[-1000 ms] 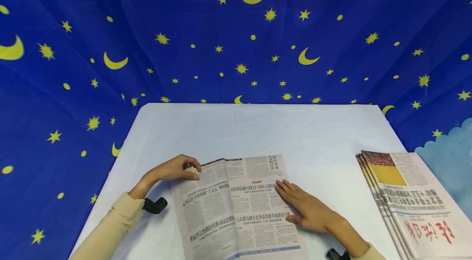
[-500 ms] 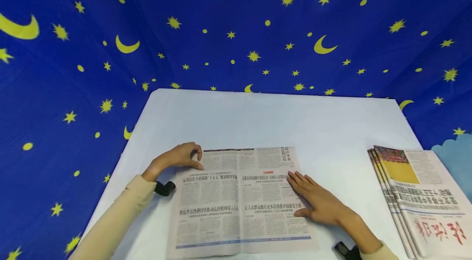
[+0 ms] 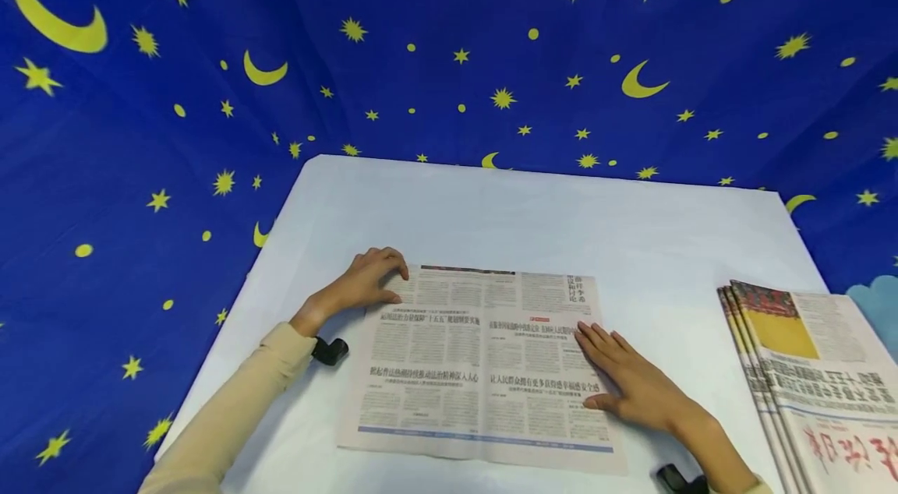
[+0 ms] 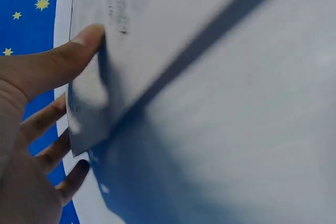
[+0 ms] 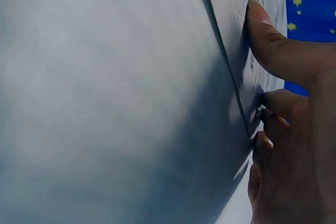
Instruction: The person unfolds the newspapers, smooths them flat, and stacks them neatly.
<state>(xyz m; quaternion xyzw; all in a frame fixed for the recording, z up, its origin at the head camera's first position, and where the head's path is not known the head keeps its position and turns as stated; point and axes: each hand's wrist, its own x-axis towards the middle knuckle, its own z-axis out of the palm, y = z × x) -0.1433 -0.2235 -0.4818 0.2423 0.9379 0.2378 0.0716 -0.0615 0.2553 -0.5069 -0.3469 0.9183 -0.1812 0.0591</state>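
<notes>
Square the newspaper (image 3: 445, 358) from its two far sides, with light, even hands.
It lies front and centre on the tabletop (image 3: 547, 225), well apart from the newspaper stack (image 3: 800, 377) to your right, its crease (image 3: 483, 361) running towards you. Your left hand (image 3: 365, 277) arches at the far left corner, thumb on the print; whether that grip pinches the paper, you cannot tell from here. Your right hand (image 3: 634, 383) has its fingers extended across the right edge, thumb apart, pinching nothing. A dark band along the left edge in the left wrist view suggests that side may sit slightly raised, so ease it down and stroke outward from the crease; pushing inward could buckle the thin sheets.
</notes>
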